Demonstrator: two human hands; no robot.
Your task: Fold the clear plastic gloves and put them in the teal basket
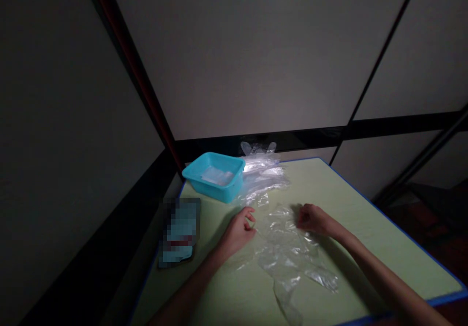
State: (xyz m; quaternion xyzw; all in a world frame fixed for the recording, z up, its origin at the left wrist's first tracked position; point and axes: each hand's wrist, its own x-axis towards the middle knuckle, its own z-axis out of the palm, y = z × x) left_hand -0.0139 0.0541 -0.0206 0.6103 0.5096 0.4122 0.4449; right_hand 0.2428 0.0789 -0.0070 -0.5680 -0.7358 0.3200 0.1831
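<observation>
A thin, clear plastic bag (pixel 283 250) lies spread and crinkled on the pale green table (pixel 219 292), with two strap-like ends trailing towards me. At its upper right edge, my right hand (pixel 315 220) is closed, fingertips pinching the film. My left hand (pixel 238 229) rests by the bag's left side, fingers curved and parted from one another; its lowest fingertip is close to the film, and I cannot tell whether it touches. Just beyond both hands, a stack of similar clear bags (pixel 265 172) lies flattened, handle loops pointing at the wall.
A turquoise plastic basket (pixel 234 192) stands at the back left, with a whitish sheet or packet (pixel 217 175) inside. Left of my left hand is a blurred-out flat object (pixel 181 231), perhaps a phone. Wall panels (pixel 248 72) close off the back; the table has a blue edge (pixel 395 221).
</observation>
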